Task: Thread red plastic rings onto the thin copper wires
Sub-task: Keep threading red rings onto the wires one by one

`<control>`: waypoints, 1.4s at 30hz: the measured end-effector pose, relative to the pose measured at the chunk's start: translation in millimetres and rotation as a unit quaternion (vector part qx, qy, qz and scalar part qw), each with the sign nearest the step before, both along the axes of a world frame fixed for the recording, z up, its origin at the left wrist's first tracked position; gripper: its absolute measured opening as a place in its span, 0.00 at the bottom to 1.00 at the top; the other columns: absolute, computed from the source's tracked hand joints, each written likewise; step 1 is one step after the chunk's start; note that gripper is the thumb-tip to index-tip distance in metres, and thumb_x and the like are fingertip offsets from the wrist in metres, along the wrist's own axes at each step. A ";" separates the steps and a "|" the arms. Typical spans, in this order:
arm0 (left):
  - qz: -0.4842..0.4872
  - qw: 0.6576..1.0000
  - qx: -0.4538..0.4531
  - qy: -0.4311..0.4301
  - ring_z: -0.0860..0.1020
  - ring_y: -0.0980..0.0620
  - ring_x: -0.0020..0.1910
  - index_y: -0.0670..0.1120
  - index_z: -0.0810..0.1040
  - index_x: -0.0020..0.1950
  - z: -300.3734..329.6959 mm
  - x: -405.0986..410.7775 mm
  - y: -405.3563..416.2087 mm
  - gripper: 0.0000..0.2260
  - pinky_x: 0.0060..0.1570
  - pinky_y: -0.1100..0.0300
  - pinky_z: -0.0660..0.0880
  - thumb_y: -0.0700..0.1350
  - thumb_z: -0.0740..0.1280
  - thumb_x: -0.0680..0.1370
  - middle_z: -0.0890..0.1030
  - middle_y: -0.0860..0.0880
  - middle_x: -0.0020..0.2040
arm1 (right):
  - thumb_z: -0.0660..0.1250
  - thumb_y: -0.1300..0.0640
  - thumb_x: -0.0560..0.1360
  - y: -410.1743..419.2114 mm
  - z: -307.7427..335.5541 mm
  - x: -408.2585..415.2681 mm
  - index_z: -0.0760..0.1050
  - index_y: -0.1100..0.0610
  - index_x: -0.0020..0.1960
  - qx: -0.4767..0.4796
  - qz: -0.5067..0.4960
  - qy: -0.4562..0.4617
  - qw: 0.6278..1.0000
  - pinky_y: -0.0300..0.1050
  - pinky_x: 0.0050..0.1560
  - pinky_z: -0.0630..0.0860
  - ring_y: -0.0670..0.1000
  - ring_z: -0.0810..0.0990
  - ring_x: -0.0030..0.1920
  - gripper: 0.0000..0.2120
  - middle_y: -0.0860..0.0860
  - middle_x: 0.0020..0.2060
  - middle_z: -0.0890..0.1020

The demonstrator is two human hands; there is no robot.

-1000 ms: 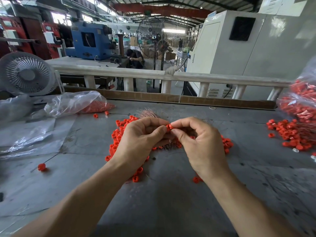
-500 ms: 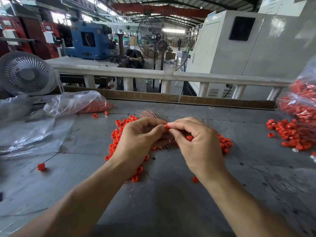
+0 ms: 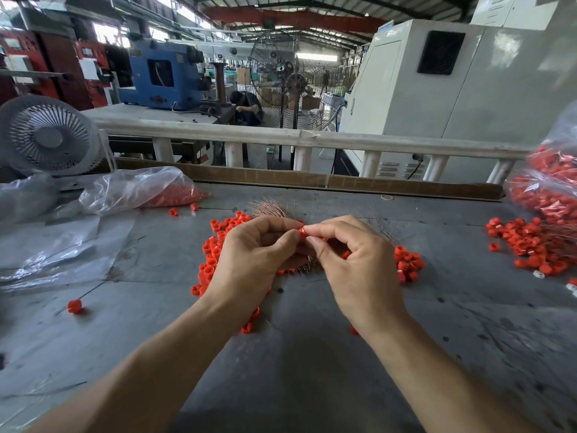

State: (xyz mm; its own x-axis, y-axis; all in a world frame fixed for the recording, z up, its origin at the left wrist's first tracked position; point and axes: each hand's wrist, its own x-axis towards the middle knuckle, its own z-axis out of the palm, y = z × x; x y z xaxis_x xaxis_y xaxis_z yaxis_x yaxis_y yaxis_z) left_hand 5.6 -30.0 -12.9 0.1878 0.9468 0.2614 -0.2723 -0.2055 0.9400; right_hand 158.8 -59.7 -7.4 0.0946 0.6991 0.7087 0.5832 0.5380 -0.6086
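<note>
At your far left a clear plastic bag (image 3: 137, 189) lies on the grey table (image 3: 312, 385), with red rings inside its right end. Just ahead of you, your left hand (image 3: 253, 260) has its fingers curled and meets your right hand (image 3: 356, 260) above the loose pile of rings (image 3: 215, 245). Between both thumbs and forefingers you pinch one small, glossy red ring (image 3: 302, 231). A bundle of thin copper wires (image 3: 271, 210) fans out behind your knuckles. At the right edge, another bag (image 3: 549, 189) is packed with rings.
</note>
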 end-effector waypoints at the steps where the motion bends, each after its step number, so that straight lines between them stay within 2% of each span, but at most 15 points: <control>1: -0.001 1.000 -0.012 -0.011 0.87 0.45 0.45 0.39 0.84 0.52 0.0 -0.1 0.3 0.04 0.47 0.57 0.83 0.37 0.69 0.80 0.87 0.40 0.44 | 0.77 0.63 0.75 -0.3 -0.3 -0.7 0.87 0.55 0.50 -0.001 -0.001 -0.005 1.000 0.32 0.49 0.75 0.44 0.81 0.47 0.06 0.45 0.45 0.83; 4: -0.016 0.998 -0.049 -0.041 0.85 0.45 0.45 0.39 0.84 0.52 0.1 1.0 0.2 0.05 0.46 0.55 0.84 0.38 0.69 0.79 0.86 0.40 0.45 | 0.78 0.61 0.74 -0.4 -1.7 -4.2 0.85 0.54 0.51 0.019 -0.029 -0.043 0.998 0.38 0.50 0.76 0.44 0.79 0.48 0.07 0.45 0.46 0.81; 7: -0.033 0.994 -0.086 -0.066 0.84 0.48 0.42 0.40 0.84 0.51 -0.4 4.9 -1.3 0.05 0.43 0.57 0.83 0.39 0.69 0.79 0.84 0.38 0.46 | 0.77 0.62 0.73 1.1 -4.4 -9.2 0.83 0.55 0.49 0.048 -0.072 -0.072 0.994 0.51 0.51 0.77 0.51 0.79 0.49 0.06 0.48 0.45 0.81; 9: -0.040 0.991 -0.106 -0.076 0.83 0.47 0.42 0.39 0.83 0.51 -0.3 5.9 -2.0 0.05 0.41 0.57 0.83 0.39 0.69 0.79 0.83 0.37 0.47 | 0.77 0.62 0.73 2.0 -6.0 -11.7 0.82 0.56 0.48 0.058 -0.092 -0.090 0.990 0.55 0.50 0.77 0.53 0.80 0.49 0.06 0.49 0.45 0.81; 15: -0.069 0.986 -0.130 -0.081 0.83 0.45 0.46 0.37 0.81 0.55 2.7 2.3 -0.8 0.06 0.44 0.55 0.83 0.39 0.68 0.81 0.83 0.37 0.50 | 0.76 0.62 0.73 3.9 -5.9 -10.0 0.82 0.57 0.47 0.072 -0.105 -0.114 0.985 0.55 0.50 0.78 0.54 0.80 0.48 0.05 0.49 0.45 0.82; 19: -0.076 0.987 -0.131 -0.057 0.82 0.44 0.49 0.37 0.84 0.55 3.4 0.8 0.3 0.10 0.50 0.51 0.83 0.42 0.68 0.81 0.83 0.38 0.50 | 0.77 0.62 0.73 3.6 -4.9 -7.8 0.82 0.57 0.48 0.070 -0.092 -0.118 0.986 0.54 0.51 0.78 0.53 0.80 0.48 0.06 0.49 0.45 0.82; 22: -0.061 0.989 -0.128 -0.038 0.80 0.44 0.48 0.40 0.85 0.53 3.4 -0.5 1.2 0.08 0.56 0.46 0.78 0.43 0.69 0.80 0.82 0.39 0.49 | 0.77 0.61 0.73 3.5 -5.0 -7.4 0.83 0.57 0.49 0.058 -0.085 -0.121 0.987 0.54 0.52 0.78 0.53 0.80 0.50 0.06 0.49 0.46 0.82; 26: -0.053 0.990 -0.123 -0.033 0.80 0.47 0.46 0.41 0.86 0.51 3.5 -0.7 1.7 0.07 0.49 0.52 0.79 0.43 0.69 0.80 0.81 0.40 0.47 | 0.77 0.60 0.73 2.0 -4.3 -8.0 0.83 0.56 0.49 0.051 -0.089 -0.121 0.987 0.52 0.51 0.77 0.52 0.79 0.50 0.06 0.48 0.46 0.82; 31: -0.044 0.991 -0.122 -0.030 0.79 0.40 0.51 0.37 0.84 0.56 2.3 0.0 1.8 0.10 0.60 0.41 0.76 0.42 0.69 0.80 0.81 0.35 0.52 | 0.76 0.59 0.75 -2.2 -1.9 -9.7 0.83 0.56 0.51 0.057 -0.108 -0.155 0.980 0.52 0.52 0.78 0.53 0.79 0.51 0.06 0.49 0.47 0.82; 33: -0.036 0.992 -0.121 -0.026 0.79 0.40 0.51 0.37 0.84 0.56 2.2 0.1 1.5 0.10 0.61 0.40 0.76 0.42 0.69 0.80 0.81 0.33 0.53 | 0.75 0.58 0.75 -2.9 -1.0 -10.0 0.83 0.56 0.51 0.060 -0.115 -0.172 0.977 0.53 0.52 0.78 0.54 0.80 0.52 0.06 0.50 0.48 0.82; 37: -0.032 0.993 -0.116 -0.009 0.79 0.40 0.51 0.36 0.84 0.56 0.2 1.0 0.9 0.10 0.59 0.43 0.76 0.41 0.69 0.81 0.83 0.31 0.54 | 0.76 0.58 0.74 -2.8 -1.4 -12.3 0.83 0.57 0.48 0.070 -0.136 -0.189 0.970 0.55 0.50 0.79 0.56 0.80 0.49 0.05 0.51 0.46 0.82; 42: -0.041 0.992 -0.121 -0.017 0.79 0.44 0.46 0.40 0.86 0.51 1.5 0.7 0.3 0.07 0.46 0.54 0.78 0.41 0.69 0.80 0.82 0.39 0.48 | 0.75 0.59 0.75 -2.1 -2.7 -11.3 0.83 0.58 0.48 0.079 -0.133 -0.195 0.969 0.57 0.48 0.79 0.57 0.80 0.47 0.03 0.52 0.44 0.82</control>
